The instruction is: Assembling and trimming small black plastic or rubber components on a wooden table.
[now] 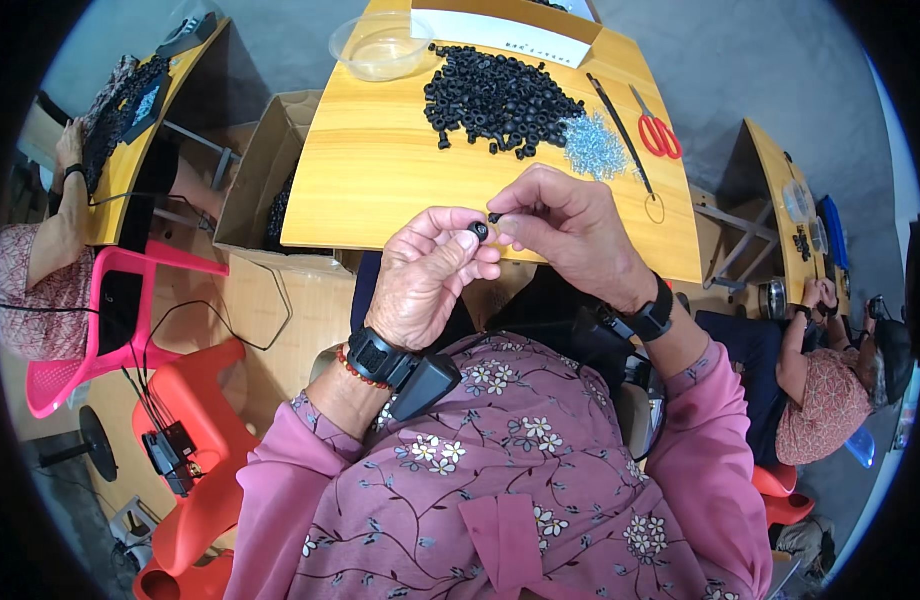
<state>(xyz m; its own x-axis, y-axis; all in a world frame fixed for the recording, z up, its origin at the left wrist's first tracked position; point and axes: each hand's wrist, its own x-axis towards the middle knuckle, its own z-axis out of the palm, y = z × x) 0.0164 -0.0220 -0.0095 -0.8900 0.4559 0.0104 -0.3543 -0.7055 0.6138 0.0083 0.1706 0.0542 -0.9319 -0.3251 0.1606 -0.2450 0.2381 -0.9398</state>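
Just in front of the table's near edge, my two hands meet with their fingertips close together. Between the thumb and fingers of my left hand [425, 265] is a small round black part [478, 231] with a hollow centre. My right hand [575, 222] pinches a second small black part [495, 217] right beside it; whether the two parts touch, I cannot tell. Beyond my hands, a heap of similar black parts [495, 95] is spread over the yellow wooden table [365, 190]. Next to it lies a pile of small clear bluish pieces [593, 147].
Red-handled scissors [660, 135] and a thin black rod [620, 125] with a loop lie at the table's right. A clear bowl [382, 48] and a white box [510, 35] stand at the back. An open carton [260, 180] is on the left. People work at both side tables.
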